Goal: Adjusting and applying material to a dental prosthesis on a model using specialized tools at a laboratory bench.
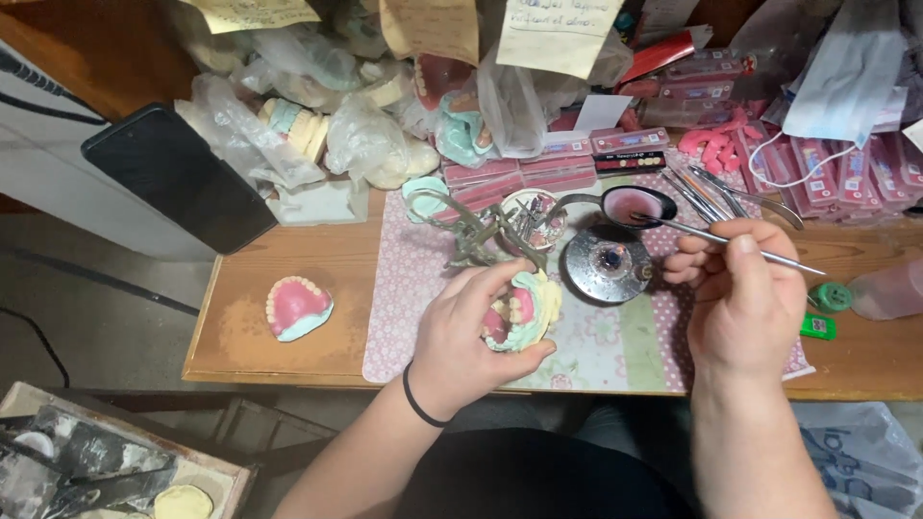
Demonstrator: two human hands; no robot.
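Denture model [522, 312], pink wax with pale teeth on a mint-green base, sits clenched in my left hand [471, 341] above the patterned mat [615, 356] on the surface. My right hand [740, 288] pinches a thin metal instrument [721, 238], its tip at the dark spoon [637, 205] over the round burner [608, 261]. I judge that hot wax could drip off the tip onto the mat or my fingers if I tilt it, and my wrist passes close to the flame. Behind, flat pink-red rectangular boxes [524, 175] lie stacked; cream paper notes [556, 34] hang above the clear bags [356, 135].
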